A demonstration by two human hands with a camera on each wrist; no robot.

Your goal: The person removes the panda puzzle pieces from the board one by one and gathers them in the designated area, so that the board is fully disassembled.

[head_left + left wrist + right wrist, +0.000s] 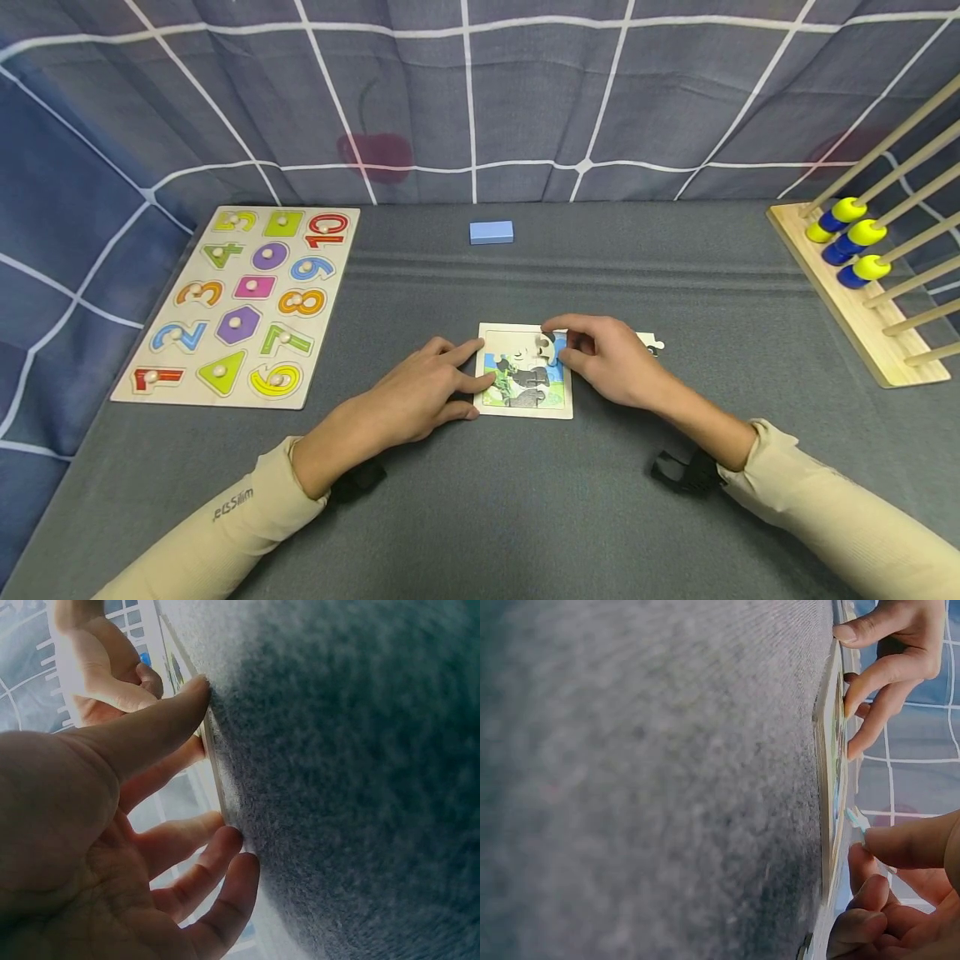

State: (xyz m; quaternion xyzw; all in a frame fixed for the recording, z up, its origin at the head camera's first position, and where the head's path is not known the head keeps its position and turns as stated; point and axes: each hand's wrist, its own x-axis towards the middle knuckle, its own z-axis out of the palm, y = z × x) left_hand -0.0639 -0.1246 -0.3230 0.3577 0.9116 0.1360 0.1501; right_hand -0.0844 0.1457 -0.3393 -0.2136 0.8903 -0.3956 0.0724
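Puzzle tray [525,412] with a panda picture lies flat on the grey bench [480,517], between the two hands, partly filled: pieces sit across the near half, bare wood shows toward the far left. Left hand [423,387]: fingers extended and spread, tips resting on the tray's left side, gripping nothing. Right hand [611,358]: thumb and finger pinch a panda-face piece [550,346] over the far right part of the tray; right wrist view shows it tilted, raised at the thumb end. Whether its lower edge touches the tray cannot be told. Loose piece [652,342] lies on the bench just right of the tray, partly hidden behind the right hand. Blue block [491,232] at far centre, well apart from the tray. Number-and-shape board [225,400] at left, its slots filled with knobbed pieces. Bead frame [847,312] at right, with yellow and blue beads on its farther rods.
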